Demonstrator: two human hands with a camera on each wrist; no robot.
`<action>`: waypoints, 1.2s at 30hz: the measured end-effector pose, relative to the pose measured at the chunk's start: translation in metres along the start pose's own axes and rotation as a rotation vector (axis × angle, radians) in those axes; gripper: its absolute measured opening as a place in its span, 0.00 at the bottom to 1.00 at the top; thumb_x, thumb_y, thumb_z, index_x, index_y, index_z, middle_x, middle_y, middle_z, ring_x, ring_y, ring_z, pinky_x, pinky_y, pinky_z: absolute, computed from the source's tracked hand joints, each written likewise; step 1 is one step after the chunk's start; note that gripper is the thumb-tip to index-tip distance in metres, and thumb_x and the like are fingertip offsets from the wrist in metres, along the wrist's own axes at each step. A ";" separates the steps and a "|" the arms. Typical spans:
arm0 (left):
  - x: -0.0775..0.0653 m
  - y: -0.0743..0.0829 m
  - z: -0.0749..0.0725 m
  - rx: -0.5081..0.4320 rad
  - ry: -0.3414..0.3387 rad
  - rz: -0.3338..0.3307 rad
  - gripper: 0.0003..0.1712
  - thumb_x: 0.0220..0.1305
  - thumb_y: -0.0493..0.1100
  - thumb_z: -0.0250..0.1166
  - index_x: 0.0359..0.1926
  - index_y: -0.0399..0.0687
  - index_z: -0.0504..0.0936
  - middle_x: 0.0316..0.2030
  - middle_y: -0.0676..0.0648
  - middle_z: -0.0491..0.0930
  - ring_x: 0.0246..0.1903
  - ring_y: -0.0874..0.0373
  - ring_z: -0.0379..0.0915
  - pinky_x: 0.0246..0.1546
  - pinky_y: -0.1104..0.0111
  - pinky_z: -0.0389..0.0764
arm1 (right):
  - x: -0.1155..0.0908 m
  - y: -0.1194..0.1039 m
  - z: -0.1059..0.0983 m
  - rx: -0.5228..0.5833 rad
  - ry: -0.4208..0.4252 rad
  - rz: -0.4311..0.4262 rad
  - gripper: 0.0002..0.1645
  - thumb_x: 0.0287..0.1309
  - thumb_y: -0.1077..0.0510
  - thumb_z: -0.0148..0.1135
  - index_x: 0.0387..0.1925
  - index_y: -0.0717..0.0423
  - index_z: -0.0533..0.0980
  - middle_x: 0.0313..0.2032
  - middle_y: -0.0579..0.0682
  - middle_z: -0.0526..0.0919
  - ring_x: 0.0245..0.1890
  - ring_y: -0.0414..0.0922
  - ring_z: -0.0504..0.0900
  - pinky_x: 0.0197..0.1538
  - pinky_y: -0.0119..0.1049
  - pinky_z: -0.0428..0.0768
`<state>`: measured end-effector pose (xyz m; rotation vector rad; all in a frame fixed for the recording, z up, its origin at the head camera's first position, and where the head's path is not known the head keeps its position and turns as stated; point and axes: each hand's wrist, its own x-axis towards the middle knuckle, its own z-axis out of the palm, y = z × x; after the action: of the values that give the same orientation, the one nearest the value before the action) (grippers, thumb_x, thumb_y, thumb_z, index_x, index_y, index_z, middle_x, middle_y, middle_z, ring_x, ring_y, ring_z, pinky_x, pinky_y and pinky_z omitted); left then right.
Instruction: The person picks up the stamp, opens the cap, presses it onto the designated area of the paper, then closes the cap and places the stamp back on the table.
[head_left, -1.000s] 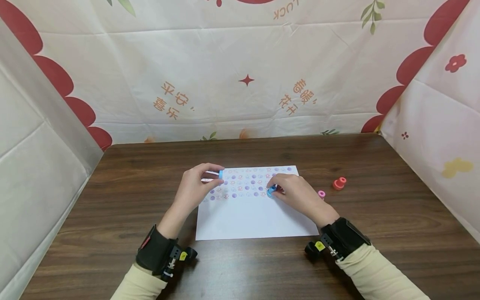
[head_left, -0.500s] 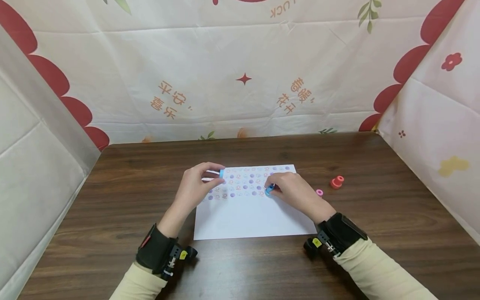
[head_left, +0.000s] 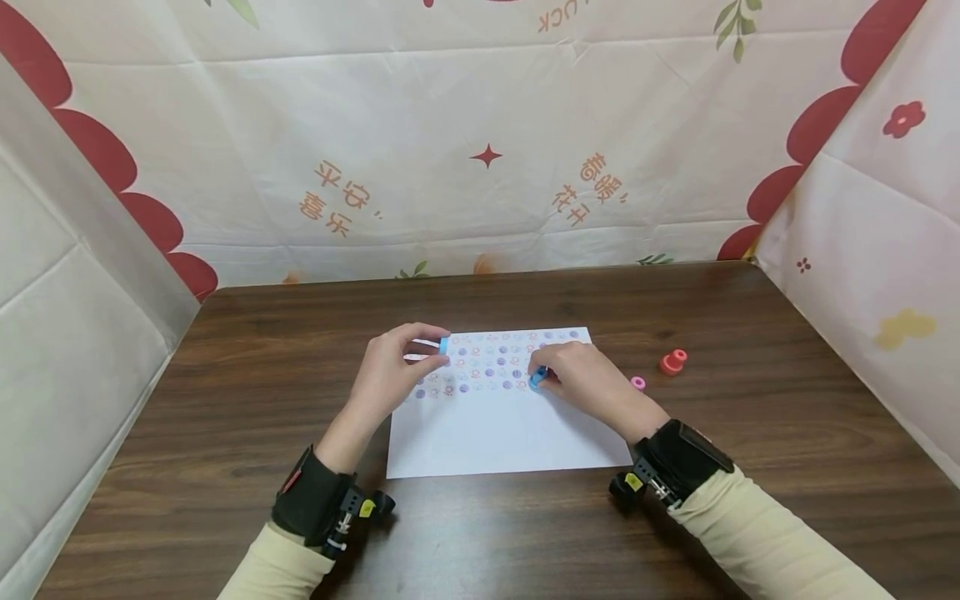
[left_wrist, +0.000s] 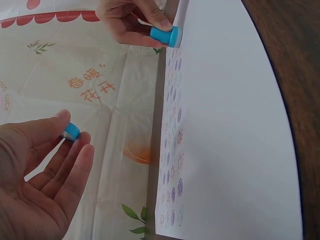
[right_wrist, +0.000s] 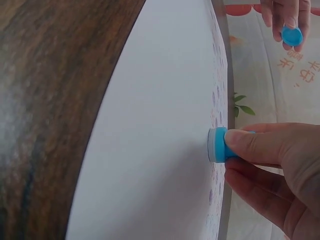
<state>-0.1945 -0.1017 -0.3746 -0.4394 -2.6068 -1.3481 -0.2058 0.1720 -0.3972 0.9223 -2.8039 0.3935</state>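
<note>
My right hand (head_left: pixel 581 379) grips a blue toy stamp (right_wrist: pixel 219 145) by its handle, its wide end against the white sheet of paper (head_left: pixel 510 437). The stamp sits at the right part of the lowest printed row. Rows of small purple, red and blue stamp prints (left_wrist: pixel 172 170) run across the paper's far half. Near the sheet's far left corner, my left hand (head_left: pixel 397 367) pinches a round blue cap (left_wrist: pixel 72 131) between thumb and fingertips, raised over the table. The cap's open side shows in the right wrist view.
A red stamp (head_left: pixel 673 362) stands on the brown wooden table (head_left: pixel 750 400) to the right of the paper. A pink stamp (head_left: pixel 637 383), partly hidden by my right hand, is nearer the sheet. A printed cloth (head_left: pixel 420 125) hangs behind the table.
The head view has shifted slightly. Both hands stay nearly in place, the right still holding the stamp at the paper and the left the cap.
</note>
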 end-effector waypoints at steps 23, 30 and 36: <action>0.000 -0.001 0.001 -0.012 0.004 0.002 0.18 0.53 0.39 0.72 0.47 0.45 0.83 0.45 0.42 0.84 0.41 0.53 0.82 0.45 0.58 0.85 | 0.002 -0.001 0.000 -0.051 -0.019 0.001 0.10 0.45 0.62 0.74 0.32 0.52 0.82 0.35 0.49 0.88 0.33 0.44 0.81 0.43 0.44 0.86; 0.000 -0.001 0.002 -0.016 -0.002 0.003 0.18 0.53 0.39 0.72 0.47 0.44 0.83 0.45 0.41 0.84 0.41 0.53 0.82 0.45 0.57 0.85 | 0.002 -0.001 0.000 -0.051 -0.020 -0.007 0.10 0.46 0.62 0.74 0.32 0.52 0.82 0.35 0.50 0.88 0.34 0.44 0.82 0.43 0.45 0.86; 0.001 -0.001 0.002 -0.022 -0.006 0.009 0.18 0.54 0.39 0.72 0.47 0.44 0.83 0.46 0.40 0.84 0.42 0.52 0.82 0.45 0.56 0.85 | 0.001 -0.001 0.000 -0.048 -0.014 -0.014 0.10 0.46 0.62 0.74 0.32 0.52 0.81 0.35 0.49 0.88 0.34 0.44 0.82 0.44 0.45 0.86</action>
<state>-0.1962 -0.1002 -0.3763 -0.4588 -2.5944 -1.3757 -0.2061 0.1705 -0.3965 0.9369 -2.8046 0.3179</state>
